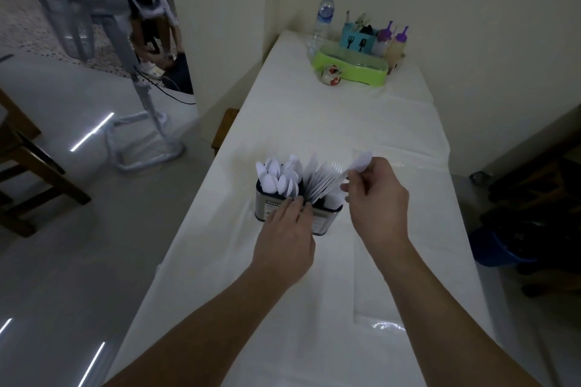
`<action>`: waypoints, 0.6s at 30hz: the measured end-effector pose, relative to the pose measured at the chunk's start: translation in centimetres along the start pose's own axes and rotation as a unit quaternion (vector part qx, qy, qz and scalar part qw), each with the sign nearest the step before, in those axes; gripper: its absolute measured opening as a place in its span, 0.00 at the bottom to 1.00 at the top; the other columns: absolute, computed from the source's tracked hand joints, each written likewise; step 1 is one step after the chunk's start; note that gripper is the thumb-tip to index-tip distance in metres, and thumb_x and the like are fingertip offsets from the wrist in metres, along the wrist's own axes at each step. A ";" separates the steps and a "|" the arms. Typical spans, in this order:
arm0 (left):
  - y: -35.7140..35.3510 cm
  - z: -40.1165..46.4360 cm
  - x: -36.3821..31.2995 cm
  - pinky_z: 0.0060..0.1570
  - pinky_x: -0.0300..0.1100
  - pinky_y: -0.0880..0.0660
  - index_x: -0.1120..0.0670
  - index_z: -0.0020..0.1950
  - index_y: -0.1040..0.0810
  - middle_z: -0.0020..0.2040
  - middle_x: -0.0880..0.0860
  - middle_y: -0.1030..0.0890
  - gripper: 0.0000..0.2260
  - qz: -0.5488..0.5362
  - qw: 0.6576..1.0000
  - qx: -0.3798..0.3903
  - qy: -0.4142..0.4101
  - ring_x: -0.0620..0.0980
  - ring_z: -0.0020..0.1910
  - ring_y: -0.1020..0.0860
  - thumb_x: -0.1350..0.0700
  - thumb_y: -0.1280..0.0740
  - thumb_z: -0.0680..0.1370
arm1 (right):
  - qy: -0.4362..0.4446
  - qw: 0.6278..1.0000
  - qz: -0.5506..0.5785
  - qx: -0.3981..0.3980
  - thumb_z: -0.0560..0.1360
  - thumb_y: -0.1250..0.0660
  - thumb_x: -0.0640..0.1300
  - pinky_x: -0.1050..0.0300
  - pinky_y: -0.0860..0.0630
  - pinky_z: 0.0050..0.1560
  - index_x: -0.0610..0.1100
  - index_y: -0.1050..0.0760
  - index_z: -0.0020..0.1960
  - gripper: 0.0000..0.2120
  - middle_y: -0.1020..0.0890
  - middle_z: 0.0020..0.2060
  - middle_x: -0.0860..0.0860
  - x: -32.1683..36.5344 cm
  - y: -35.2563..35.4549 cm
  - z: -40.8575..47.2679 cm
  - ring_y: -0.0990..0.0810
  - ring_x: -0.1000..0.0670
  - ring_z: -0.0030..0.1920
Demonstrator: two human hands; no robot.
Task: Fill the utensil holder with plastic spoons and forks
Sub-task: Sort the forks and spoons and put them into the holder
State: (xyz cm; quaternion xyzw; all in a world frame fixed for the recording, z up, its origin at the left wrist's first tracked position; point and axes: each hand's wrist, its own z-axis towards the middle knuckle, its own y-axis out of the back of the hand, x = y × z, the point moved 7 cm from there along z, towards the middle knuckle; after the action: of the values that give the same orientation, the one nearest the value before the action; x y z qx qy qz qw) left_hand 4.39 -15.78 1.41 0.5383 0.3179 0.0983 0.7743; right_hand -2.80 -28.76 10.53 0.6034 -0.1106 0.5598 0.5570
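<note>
A long table under a white cloth (pixel 314 122) ran toward a cream wall. Near its left edge stood a shiny metal utensil holder (pixel 267 207); white plastic spoons (pixel 276 177) filled its left compartment, bowls up, and white plastic forks (pixel 323 181) its right, tines leaning up toward the far right. The left hand (pixel 287 240) rested straight fingers on the holder's near rim. The right hand (pixel 375 198) pinched a single white plastic spoon (pixel 360 162), bowl pointing up-right, just beside the forks. At the far end sat a green plastic tray (pixel 355 67).
</note>
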 end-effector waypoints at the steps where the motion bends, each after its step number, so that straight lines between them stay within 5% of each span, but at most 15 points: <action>1: -0.3 0.2 0.2 0.62 0.54 0.26 0.60 0.66 0.24 0.65 0.60 0.22 0.25 0.008 1.000 0.009 0.003 0.59 0.66 0.25 0.53 0.47 0.74 | -0.002 1.000 0.003 0.004 0.78 0.37 0.44 0.46 0.20 0.43 0.49 0.29 0.46 0.02 0.17 0.37 0.53 -0.1 -0.3 0.1 0.16 0.50 0.39; 10: -1.4 0.7 0.7 0.61 0.55 0.27 0.58 0.66 0.24 0.64 0.59 0.24 0.24 0.017 0.999 0.036 0.006 0.60 0.66 0.27 0.54 0.44 0.73 | 0.005 0.995 -0.073 0.063 0.78 0.39 0.44 0.48 0.22 0.40 0.44 0.28 0.47 0.04 0.18 0.35 0.49 -1.1 -3.4 1.1 0.19 0.46 0.37; 15: -1.5 0.6 0.9 0.60 0.54 0.26 0.57 0.66 0.24 0.65 0.58 0.25 0.23 0.014 0.999 0.039 0.008 0.59 0.66 0.28 0.56 0.41 0.72 | 0.065 0.972 -0.209 0.086 0.81 0.42 0.44 0.55 0.38 0.35 0.44 0.36 0.36 0.14 0.30 0.32 0.50 -0.9 -4.7 0.7 0.32 0.46 0.33; 18: -1.6 0.4 1.1 0.59 0.53 0.26 0.57 0.65 0.24 0.65 0.58 0.25 0.22 0.015 0.999 0.044 0.005 0.59 0.67 0.28 0.56 0.38 0.72 | 0.064 0.959 -0.257 0.103 0.80 0.40 0.46 0.57 0.37 0.36 0.43 0.27 0.37 0.14 0.30 0.37 0.49 -1.5 -5.3 0.3 0.29 0.46 0.35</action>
State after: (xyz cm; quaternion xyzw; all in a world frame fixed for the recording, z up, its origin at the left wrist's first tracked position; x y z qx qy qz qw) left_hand 5.17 -16.22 -0.32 0.5760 0.3178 0.0992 0.7466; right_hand 0.84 -27.88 6.51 0.6285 0.1424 0.4438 0.6228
